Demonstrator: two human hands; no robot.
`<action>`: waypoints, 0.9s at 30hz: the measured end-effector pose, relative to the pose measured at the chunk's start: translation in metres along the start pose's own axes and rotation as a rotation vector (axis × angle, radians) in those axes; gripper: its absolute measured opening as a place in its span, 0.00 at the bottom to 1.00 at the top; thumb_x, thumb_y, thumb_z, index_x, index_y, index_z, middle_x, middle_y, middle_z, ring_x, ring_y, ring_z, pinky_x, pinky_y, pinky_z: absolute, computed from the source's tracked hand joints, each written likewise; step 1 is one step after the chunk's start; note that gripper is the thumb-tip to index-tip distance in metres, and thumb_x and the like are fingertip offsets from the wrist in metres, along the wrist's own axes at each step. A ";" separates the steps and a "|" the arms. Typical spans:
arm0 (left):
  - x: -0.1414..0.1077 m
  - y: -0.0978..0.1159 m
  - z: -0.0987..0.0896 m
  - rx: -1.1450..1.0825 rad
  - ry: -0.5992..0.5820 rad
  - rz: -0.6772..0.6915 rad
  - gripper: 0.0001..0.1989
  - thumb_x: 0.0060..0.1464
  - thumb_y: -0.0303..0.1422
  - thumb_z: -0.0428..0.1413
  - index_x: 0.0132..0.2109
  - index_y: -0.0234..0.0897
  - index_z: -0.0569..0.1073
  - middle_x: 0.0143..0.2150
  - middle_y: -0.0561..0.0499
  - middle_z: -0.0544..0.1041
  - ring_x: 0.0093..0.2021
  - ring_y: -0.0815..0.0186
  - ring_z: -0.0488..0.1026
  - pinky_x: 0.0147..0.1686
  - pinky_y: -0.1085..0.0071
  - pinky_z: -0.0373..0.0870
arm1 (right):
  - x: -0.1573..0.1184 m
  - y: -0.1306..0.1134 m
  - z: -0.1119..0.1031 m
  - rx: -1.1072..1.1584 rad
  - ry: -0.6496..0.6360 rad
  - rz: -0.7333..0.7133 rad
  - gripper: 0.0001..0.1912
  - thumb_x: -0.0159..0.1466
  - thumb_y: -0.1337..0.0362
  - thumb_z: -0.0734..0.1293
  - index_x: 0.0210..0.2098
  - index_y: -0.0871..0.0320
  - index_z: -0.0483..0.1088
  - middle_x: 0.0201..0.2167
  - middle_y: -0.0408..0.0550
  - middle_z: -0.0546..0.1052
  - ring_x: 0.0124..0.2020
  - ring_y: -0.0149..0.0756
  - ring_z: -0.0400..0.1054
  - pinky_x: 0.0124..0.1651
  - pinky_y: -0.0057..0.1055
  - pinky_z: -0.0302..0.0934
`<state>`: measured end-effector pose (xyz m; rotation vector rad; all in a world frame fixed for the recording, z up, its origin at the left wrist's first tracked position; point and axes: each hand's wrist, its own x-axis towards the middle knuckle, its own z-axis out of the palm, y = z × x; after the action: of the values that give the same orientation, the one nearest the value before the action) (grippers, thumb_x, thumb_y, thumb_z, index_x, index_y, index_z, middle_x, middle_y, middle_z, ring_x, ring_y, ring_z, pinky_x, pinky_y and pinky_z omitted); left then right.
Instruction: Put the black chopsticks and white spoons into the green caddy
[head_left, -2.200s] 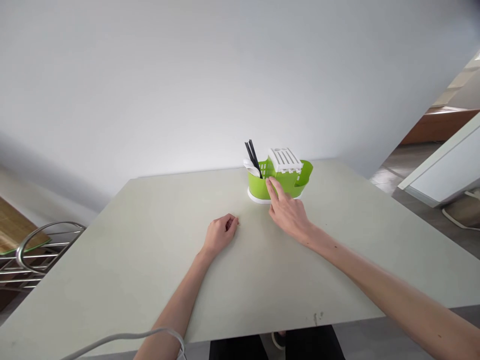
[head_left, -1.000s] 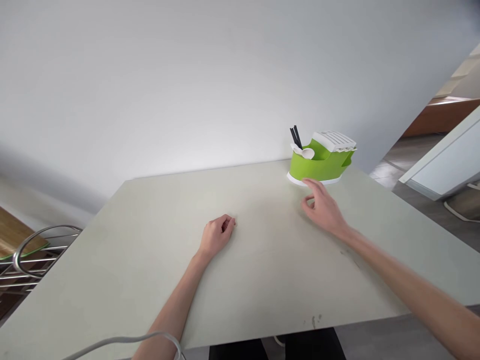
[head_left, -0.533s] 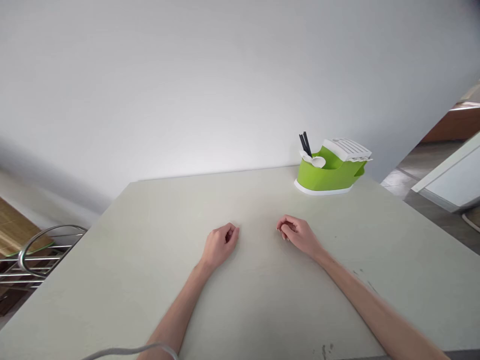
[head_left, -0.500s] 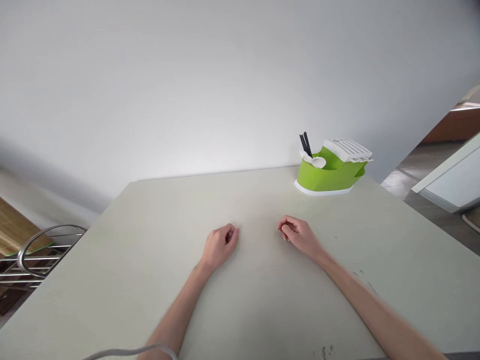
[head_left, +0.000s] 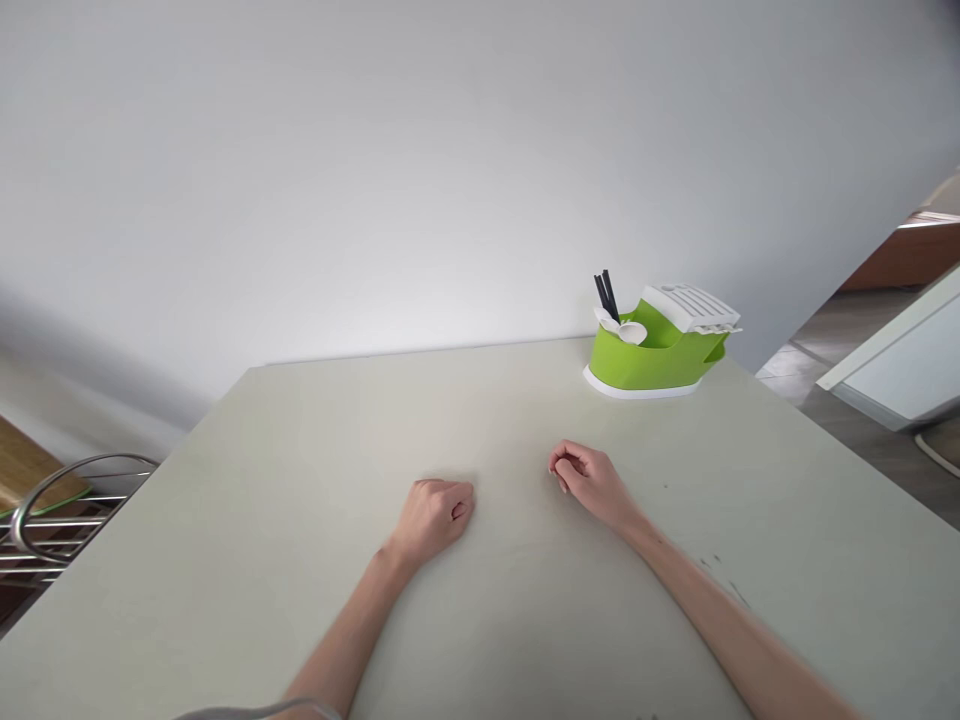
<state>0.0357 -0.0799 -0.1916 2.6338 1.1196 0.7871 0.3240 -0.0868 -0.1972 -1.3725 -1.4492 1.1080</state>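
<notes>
My left hand [head_left: 431,515] rests on the pale table [head_left: 300,430], curled into a loose fist. To its right, a short gap away, my right hand [head_left: 592,482] lies on the same top with its fingers bent inward; nothing shows in either hand. Beyond the right hand stands a green utensil holder [head_left: 634,370] with a white base. White spoons [head_left: 632,333] and black chopsticks [head_left: 607,296] poke out of its left end. A white slotted piece [head_left: 694,306] covers its right end.
A grey wall [head_left: 450,200] borders the table's far edge. At the left, below the tabletop, is a metal rack [head_left: 56,525] with a wooden board [head_left: 34,465]. Beyond the right edge are the floor and a white panel [head_left: 900,360]. Dark marks dot the table's right side.
My left hand has turned slightly and closed tighter, sitting a little lower in view. The right hand keeps its curl. The whole view has shifted slightly.
</notes>
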 end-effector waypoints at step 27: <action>0.000 0.004 -0.005 0.073 0.028 0.024 0.16 0.53 0.19 0.46 0.30 0.41 0.46 0.22 0.59 0.49 0.25 0.69 0.44 0.26 0.69 0.46 | 0.002 0.001 0.000 0.021 0.010 0.000 0.07 0.62 0.62 0.62 0.29 0.53 0.69 0.23 0.39 0.70 0.25 0.33 0.63 0.29 0.29 0.54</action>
<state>0.0353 -0.0833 -0.1860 2.7090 1.1467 0.8049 0.3239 -0.0847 -0.1987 -1.3615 -1.4269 1.1116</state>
